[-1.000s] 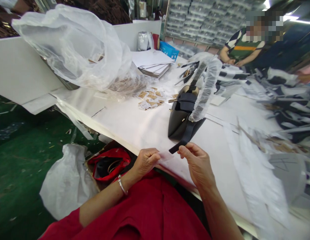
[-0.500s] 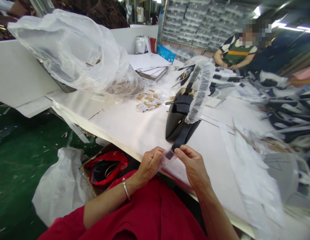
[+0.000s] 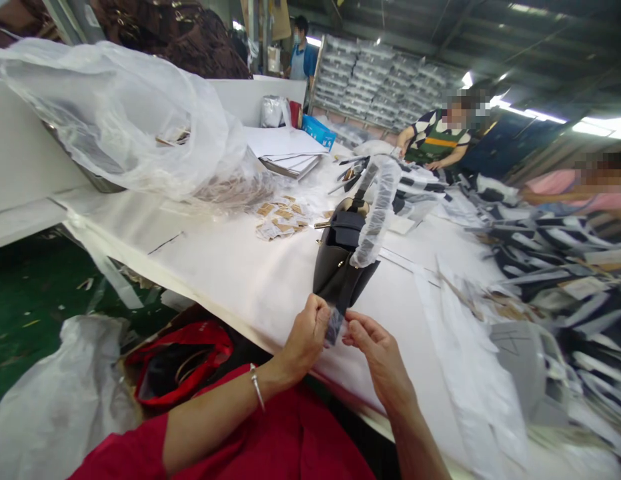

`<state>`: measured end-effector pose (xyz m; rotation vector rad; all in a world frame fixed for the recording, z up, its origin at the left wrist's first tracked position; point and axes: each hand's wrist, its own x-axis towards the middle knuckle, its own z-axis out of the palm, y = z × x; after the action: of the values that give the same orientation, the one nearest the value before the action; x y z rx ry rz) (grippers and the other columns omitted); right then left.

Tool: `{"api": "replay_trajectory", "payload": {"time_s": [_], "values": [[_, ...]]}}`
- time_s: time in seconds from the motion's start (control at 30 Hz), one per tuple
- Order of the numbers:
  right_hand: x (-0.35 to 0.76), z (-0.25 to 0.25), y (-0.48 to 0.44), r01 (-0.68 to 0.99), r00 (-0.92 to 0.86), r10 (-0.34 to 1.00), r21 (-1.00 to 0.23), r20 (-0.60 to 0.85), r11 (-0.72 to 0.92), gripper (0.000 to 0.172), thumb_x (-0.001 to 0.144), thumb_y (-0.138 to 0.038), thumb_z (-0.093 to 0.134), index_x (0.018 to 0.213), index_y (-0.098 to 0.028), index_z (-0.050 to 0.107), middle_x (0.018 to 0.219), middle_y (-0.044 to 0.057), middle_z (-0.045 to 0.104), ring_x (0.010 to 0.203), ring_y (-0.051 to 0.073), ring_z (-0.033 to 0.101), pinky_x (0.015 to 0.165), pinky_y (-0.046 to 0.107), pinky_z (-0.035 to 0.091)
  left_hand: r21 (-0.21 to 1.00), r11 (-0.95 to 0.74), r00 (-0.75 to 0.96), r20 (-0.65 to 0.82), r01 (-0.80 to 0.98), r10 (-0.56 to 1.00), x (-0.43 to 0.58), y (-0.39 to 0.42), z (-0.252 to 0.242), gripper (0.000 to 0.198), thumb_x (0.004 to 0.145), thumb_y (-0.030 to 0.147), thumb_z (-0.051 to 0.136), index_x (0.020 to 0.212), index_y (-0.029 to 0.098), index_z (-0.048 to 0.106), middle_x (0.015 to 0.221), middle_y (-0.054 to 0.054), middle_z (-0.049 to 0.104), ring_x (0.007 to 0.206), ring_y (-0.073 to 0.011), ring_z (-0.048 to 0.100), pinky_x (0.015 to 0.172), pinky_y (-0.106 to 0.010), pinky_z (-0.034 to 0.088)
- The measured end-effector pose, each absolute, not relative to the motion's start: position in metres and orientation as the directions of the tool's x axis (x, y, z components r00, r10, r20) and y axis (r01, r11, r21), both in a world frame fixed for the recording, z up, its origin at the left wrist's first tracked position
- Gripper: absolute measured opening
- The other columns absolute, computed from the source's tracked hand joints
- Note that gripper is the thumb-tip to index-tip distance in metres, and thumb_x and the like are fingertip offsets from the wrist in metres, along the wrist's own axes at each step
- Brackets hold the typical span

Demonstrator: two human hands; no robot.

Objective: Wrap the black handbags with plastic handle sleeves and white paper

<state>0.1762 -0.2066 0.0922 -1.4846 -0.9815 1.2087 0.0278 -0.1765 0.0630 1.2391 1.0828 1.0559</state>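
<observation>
A black handbag [image 3: 333,267] stands on the white table in front of me, with one handle wrapped in crinkled clear plastic [image 3: 377,213]. Its dark strap [image 3: 344,293] runs toward me, and a clear plastic sleeve [image 3: 334,327] covers the strap's near end. My left hand [image 3: 307,337] is closed, pinching the left edge of this sleeve. On the other side, my right hand [image 3: 377,347] pinches the sleeve's right edge between thumb and fingers. Small brown and white packets [image 3: 283,217] lie left of the bag.
A big translucent plastic bag [image 3: 140,127] bulges over the table's left part. White sheets [image 3: 285,150] are stacked farther back. To the right are a grey tape dispenser-like object [image 3: 520,367], plastic strips [image 3: 455,333] and heaped black-and-white pieces [image 3: 555,253]. Co-workers [image 3: 435,143] stand beyond.
The sleeve now lies over the strap's end, which previously entered it between my fingers. My hands have moved slightly apart along its sides. The view has shifted, showing more people at right and back.
</observation>
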Motion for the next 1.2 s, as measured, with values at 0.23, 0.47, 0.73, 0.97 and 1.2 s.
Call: {"api": "replay_trajectory", "payload": {"time_s": [0.23,0.47,0.73,0.97,1.2], "values": [[0.165,0.093,-0.198,0.049,0.158,0.971,-0.981,-0.177,-0.187,0.029,0.071,-0.043,0.079,0.083,-0.016,0.075,0.074,0.003,0.068,0.067,0.016,0.056,0.063,0.028,0.046,0.998,0.0,0.23,0.014,-0.059,0.973,0.024,-0.178,0.065,0.025,0.095,0.042,0.046,0.099,0.019,0.051,0.084,0.0,0.061,0.074,-0.0139,0.058,0.069,-0.027,0.045],[0.17,0.09,-0.193,0.03,0.31,0.94,-0.986,-0.145,-0.162,0.045,0.065,-0.042,0.084,0.101,-0.019,0.068,0.074,0.001,0.069,0.069,0.016,0.06,0.066,0.028,0.048,0.999,0.042,0.356,-0.037,-0.008,0.934,0.018,-0.169,0.068,0.02,0.085,0.037,0.059,0.081,0.018,0.055,0.072,0.004,0.054,0.067,-0.0121,0.049,0.065,-0.025,0.039],[0.178,0.099,-0.182,0.038,0.33,0.934,-0.986,-0.139,-0.16,0.049,0.068,-0.048,0.08,0.103,-0.016,0.068,0.074,0.003,0.07,0.068,0.017,0.063,0.069,0.033,0.052,0.998,0.034,0.332,-0.051,0.059,0.942,0.021,-0.142,0.069,0.014,0.081,0.027,0.051,0.071,0.019,0.054,0.064,0.005,0.051,0.063,-0.0124,0.048,0.061,-0.025,0.037],[0.178,0.093,-0.189,-0.044,0.203,0.943,-0.964,-0.264,-0.261,0.044,0.066,-0.049,0.082,0.093,-0.016,0.071,0.076,0.004,0.071,0.066,0.016,0.06,0.065,0.03,0.05,0.998,0.008,0.17,0.003,-0.063,0.985,0.034,-0.134,0.082,0.019,0.09,0.031,0.043,0.075,0.021,0.048,0.065,0.005,0.049,0.063,-0.0126,0.048,0.064,-0.026,0.04],[0.176,0.099,-0.172,0.045,0.226,0.958,-0.981,-0.175,-0.19,0.033,0.068,-0.046,0.08,0.074,-0.016,0.069,0.064,-0.001,0.062,0.06,0.012,0.052,0.059,0.025,0.043,0.977,0.053,0.21,-0.009,-0.206,0.978,0.037,-0.13,0.088,0.026,0.087,0.044,0.056,0.089,0.018,0.056,0.075,0.003,0.055,0.066,-0.0121,0.052,0.063,-0.025,0.042]]}}
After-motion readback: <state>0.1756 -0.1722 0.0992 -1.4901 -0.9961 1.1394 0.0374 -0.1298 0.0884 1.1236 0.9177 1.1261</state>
